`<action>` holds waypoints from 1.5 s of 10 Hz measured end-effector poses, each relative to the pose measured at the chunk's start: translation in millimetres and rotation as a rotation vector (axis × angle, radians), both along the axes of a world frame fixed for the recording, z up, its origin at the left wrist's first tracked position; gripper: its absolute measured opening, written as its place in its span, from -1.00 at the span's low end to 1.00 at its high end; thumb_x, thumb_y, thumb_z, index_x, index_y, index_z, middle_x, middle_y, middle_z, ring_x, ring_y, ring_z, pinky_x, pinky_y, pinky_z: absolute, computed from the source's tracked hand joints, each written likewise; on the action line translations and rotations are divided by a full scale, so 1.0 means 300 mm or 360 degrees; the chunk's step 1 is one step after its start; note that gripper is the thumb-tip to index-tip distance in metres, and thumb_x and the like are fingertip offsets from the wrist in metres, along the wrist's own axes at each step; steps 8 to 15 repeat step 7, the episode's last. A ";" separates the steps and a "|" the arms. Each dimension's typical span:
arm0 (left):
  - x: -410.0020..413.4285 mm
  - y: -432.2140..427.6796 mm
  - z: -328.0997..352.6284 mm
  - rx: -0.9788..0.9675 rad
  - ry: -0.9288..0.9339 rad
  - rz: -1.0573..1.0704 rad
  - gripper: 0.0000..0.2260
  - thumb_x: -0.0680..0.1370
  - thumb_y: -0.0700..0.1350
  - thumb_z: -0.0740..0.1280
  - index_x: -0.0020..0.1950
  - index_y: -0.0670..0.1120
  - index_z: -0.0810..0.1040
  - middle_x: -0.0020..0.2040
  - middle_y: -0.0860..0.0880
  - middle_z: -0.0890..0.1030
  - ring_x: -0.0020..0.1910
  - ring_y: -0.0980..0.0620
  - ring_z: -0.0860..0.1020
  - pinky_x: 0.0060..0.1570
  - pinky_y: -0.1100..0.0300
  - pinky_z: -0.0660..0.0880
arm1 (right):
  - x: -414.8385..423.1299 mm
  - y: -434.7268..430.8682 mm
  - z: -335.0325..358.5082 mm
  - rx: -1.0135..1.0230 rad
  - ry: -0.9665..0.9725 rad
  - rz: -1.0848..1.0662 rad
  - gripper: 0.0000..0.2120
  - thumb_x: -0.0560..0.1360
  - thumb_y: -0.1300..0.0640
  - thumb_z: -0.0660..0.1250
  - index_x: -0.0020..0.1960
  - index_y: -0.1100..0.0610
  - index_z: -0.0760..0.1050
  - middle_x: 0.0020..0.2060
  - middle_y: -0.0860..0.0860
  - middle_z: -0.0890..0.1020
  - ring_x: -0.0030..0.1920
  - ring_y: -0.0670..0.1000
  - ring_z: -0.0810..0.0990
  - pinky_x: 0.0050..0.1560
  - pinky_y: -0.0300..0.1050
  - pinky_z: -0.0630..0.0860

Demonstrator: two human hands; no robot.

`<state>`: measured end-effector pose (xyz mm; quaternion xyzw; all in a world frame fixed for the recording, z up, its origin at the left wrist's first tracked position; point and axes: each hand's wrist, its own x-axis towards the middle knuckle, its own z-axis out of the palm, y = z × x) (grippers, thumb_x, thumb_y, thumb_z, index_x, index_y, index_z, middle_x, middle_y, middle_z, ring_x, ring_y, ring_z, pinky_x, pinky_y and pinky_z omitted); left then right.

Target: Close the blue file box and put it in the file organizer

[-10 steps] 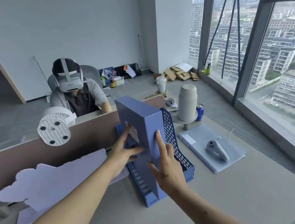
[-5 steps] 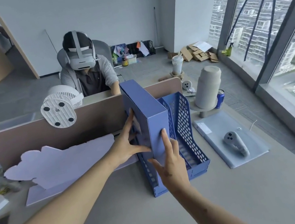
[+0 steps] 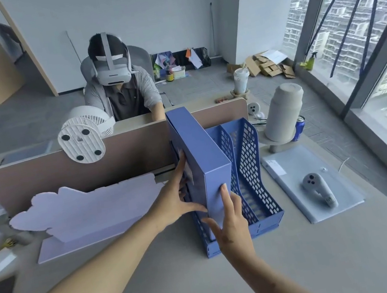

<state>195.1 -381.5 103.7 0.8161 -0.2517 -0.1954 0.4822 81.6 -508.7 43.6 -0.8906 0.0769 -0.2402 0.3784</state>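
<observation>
I have the box [image 3: 200, 155] upright, spine toward me, standing in the leftmost slot of the organizer [image 3: 247, 162], which sits on the desk [image 3: 159, 281] toward 12 o'clock from me. The box looks closed; I see no flap hanging loose. Whether its bottom edge is fully down on the slot floor I cannot tell, because my hands cover the lower part.

My left hand [image 3: 174, 204] is spread against the box's left face at about 9 o'clock of it, fingers [image 3: 182, 163] pointing up over the pale label, thumb reaching along the bottom of the spine. My right hand [image 3: 231, 219] lies on the spine from the 6 o'clock side, fingers nearly straight and flat, not curled round anything. So both hands are open and pressing, a steadying hold from 2 sides, not a pinch.

I judge the box to be stiff board or plastic, with smooth faces that would slide under dry fingers. It stands tall and narrow, so it could tip sideways if pushed high up. Its weight I cannot read; it may hold papers. The best grip seems low on the 2 broad faces, or flat on the spine, pushing toward 12 o'clock. The perforated dividers look thin and springy, so a crooked push might catch a corner.
</observation>
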 end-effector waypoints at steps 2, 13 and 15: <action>-0.049 -0.001 -0.095 0.0122 -0.0046 0.0103 0.19 0.32 -0.11 0.63 0.51 0.46 -0.22 0.57 0.12 0.27 0.49 0.01 0.37 0.34 -0.18 0.47 | -0.033 -0.013 -0.107 0.0030 0.0160 0.0048 -0.05 0.53 0.13 0.37 0.37 -0.55 -0.27 0.44 0.05 0.28 0.04 0.13 0.57 -0.14 -0.15 0.47; -0.174 0.103 -0.107 0.0416 -0.0199 0.0259 -0.22 0.50 -0.11 0.48 0.60 0.16 0.12 0.55 0.00 0.34 0.48 -0.02 0.37 0.40 0.05 0.36 | -0.166 -0.073 0.082 -0.0032 0.0012 -0.0060 -0.41 0.60 0.02 0.23 0.51 -0.29 0.05 0.55 -0.21 0.11 0.43 -0.25 0.27 0.09 -0.11 0.50; -0.174 0.103 -0.107 0.0416 -0.0199 0.0259 -0.22 0.50 -0.11 0.48 0.60 0.16 0.12 0.55 0.00 0.34 0.48 -0.02 0.37 0.40 0.05 0.36 | -0.166 -0.073 0.082 -0.0032 0.0012 -0.0060 -0.41 0.60 0.02 0.23 0.51 -0.29 0.05 0.55 -0.21 0.11 0.43 -0.25 0.27 0.09 -0.11 0.50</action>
